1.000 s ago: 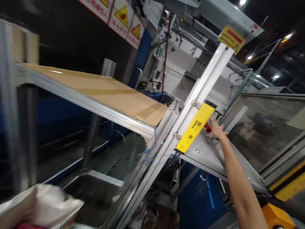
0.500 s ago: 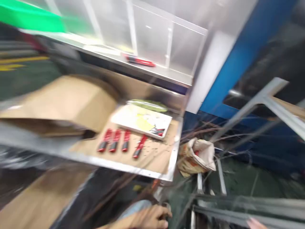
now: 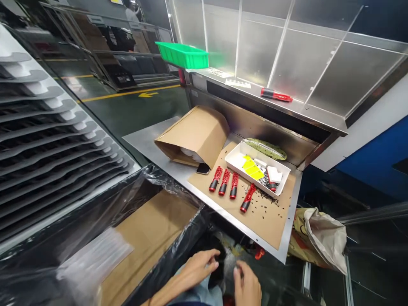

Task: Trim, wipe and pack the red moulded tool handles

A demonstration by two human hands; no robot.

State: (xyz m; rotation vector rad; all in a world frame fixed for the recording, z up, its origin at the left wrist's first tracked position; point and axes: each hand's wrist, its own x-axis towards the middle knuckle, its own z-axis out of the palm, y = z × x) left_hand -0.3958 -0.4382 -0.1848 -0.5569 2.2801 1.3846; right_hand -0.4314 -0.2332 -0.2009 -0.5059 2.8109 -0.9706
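My left hand (image 3: 199, 267) hovers over my lap, below the table's front edge. Its fingers are loosely bent and apart, with nothing in them. Across a small gap, my right hand (image 3: 247, 285) also looks open, its thumb and forefinger apart; the frame's bottom cuts it off. On the cardboard-covered tabletop (image 3: 270, 231) ahead lie several red-and-black handle-shaped parts (image 3: 233, 185), most in a row; one red-and-black part (image 3: 247, 198) lies apart at their right. Behind them a white tray (image 3: 234, 159) holds small black pieces, a yellow label sheet (image 3: 253, 168) and white blocks (image 3: 274, 174).
A brown paper bag (image 3: 194, 131) lies on the table's left. Beyond are a green bin (image 3: 185, 55) and a red-and-black part (image 3: 276, 94) on a metal ledge. Stacked grey trays (image 3: 57, 140) stand left, above a plastic-lined box (image 3: 153, 221). An open sack (image 3: 321, 238) stands right.
The view has swung left and steadied, bringing the stacked trays and lined box into sight. My right hand has come in from the far right, close to my left hand.
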